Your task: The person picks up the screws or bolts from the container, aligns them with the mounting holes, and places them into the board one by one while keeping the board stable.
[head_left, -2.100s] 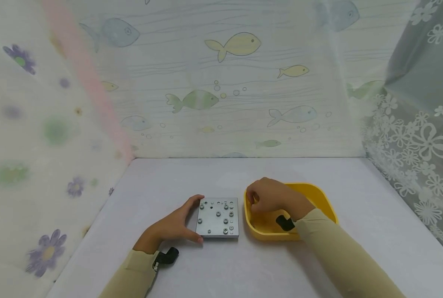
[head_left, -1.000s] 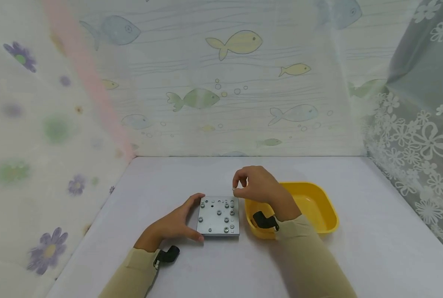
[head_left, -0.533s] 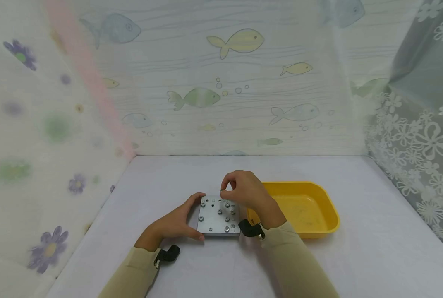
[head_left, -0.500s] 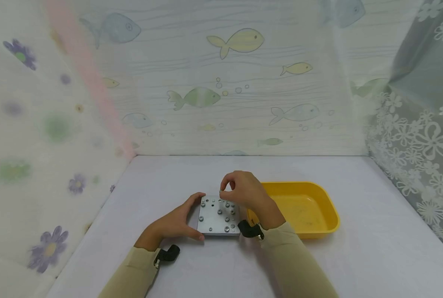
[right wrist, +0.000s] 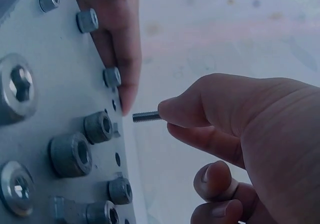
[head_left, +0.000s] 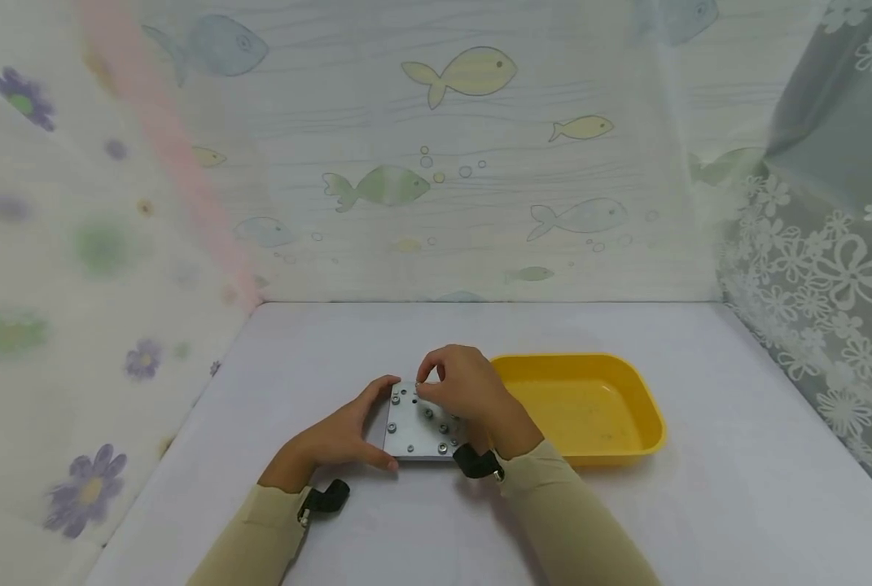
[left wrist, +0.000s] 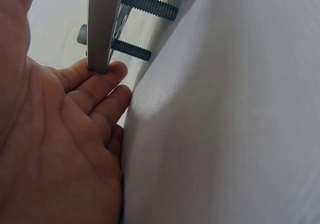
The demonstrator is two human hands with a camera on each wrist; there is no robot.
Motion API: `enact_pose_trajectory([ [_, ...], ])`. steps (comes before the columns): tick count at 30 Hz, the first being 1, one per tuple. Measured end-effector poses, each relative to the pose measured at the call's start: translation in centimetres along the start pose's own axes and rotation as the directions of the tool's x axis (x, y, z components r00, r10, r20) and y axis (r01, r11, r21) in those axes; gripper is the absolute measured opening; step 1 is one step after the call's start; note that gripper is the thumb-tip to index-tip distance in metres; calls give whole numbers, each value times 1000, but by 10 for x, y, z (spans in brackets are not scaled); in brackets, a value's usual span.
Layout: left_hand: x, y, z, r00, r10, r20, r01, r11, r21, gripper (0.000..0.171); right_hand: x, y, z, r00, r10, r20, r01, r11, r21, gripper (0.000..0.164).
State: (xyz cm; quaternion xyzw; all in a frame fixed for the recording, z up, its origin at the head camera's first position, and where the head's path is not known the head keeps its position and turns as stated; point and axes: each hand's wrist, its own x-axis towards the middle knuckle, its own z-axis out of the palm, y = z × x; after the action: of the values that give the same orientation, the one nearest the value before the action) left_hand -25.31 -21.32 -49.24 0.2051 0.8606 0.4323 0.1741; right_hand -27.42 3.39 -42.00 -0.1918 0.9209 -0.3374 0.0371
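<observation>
My left hand (head_left: 336,438) grips the left side of a silver metal plate (head_left: 400,439), with the thumb at its near edge and fingers at its far edge. Several socket-head screws (right wrist: 72,154) stand in the plate. In the left wrist view, threaded screw shafts (left wrist: 150,5) stick out of its underside. Over the plate's far part, my right hand (head_left: 465,391) pinches a small screw between thumb and index finger. The right wrist view shows the threaded end of that screw (right wrist: 145,116) pointing at the plate, apart from it, near bare holes; its head is hidden by the fingertips.
A yellow plastic tray (head_left: 589,360) stands on the white tabletop (head_left: 348,342) right of the plate, partly behind the right forearm. Patterned curtains (head_left: 377,244) close off the back and sides. Each wrist wears a small black camera (head_left: 326,496).
My right hand has left the yellow tray with a small screw and moved left over the plate's far part. My left hand keeps its hold on the plate. The head view has shifted slightly.
</observation>
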Motion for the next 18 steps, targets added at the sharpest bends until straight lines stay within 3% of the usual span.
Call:
enact_pose_trajectory([
  [18,0,-1,0,1000,17,4,-17,1000,-22,129,0,-4,11,999,30,23,-29,998,-57,6],
])
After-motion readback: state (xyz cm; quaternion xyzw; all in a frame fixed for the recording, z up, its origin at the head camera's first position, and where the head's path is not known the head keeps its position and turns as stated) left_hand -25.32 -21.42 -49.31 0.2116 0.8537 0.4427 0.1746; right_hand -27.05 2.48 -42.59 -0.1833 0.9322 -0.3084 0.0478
